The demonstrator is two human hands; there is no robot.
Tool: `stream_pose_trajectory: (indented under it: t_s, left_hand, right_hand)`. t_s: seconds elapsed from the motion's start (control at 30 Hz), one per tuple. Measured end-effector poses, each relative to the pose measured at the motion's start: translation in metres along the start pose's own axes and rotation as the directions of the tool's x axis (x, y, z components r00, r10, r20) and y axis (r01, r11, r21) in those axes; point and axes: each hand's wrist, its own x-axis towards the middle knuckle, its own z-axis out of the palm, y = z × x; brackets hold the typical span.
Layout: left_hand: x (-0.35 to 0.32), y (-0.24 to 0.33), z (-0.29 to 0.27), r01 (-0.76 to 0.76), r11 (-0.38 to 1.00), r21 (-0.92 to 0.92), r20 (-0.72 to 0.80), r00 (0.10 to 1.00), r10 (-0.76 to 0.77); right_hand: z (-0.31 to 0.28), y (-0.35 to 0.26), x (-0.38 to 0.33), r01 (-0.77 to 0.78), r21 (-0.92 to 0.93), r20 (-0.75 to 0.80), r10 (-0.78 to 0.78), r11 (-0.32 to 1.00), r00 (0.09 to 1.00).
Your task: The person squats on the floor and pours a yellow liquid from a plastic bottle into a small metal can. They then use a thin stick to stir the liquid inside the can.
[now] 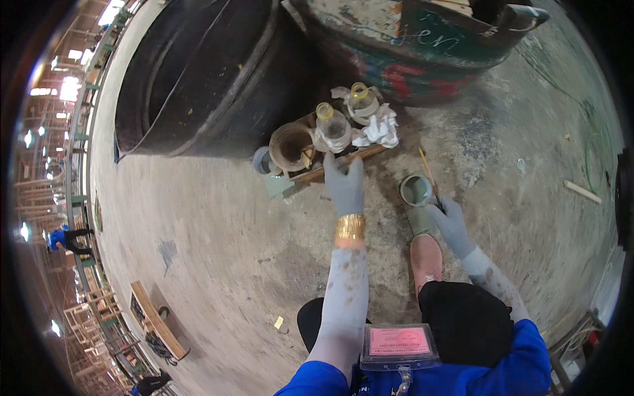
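Note:
My gloved left hand (344,183) reaches to the near side of a low wooden tray (371,153), thumb and fingers apart at its edge. Two clear bottles with yellow rims, a left bottle (333,131) and a right bottle (362,103), stand in the tray beside crumpled white paper (380,129). Left of them is a round tub (292,146) with brownish contents. In my gloved right hand (450,223) is a thin stick (428,166), tan at its far end and dark near the fingers. Beside it sits a small cup (416,190) of greyish liquid.
A large black drum (198,79) and a green painted drum (422,59) stand just beyond the tray. A grey-green container (262,160) adjoins the tub. A pale stick (582,192) lies at right, a wooden piece (158,320) at lower left. My pink shoe (426,259) is near the cup.

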Motion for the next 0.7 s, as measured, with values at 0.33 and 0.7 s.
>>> stream_pose_trajectory:
  t_s: [0.33,0.7]
  left_hand:
    - [0.085,0.032,0.094,-0.081,0.911,0.403,0.072,0.996,0.057]
    - [0.082,0.081,0.081,-0.395,0.898,0.195,0.098,0.919,0.383]
  right_hand:
    - [-0.026,-0.061,0.075,0.202,0.113,-0.055,-0.197,0.973,0.979]
    - [-0.055,0.001,0.052,0.034,0.098,-0.158,-0.019,0.995,0.987]
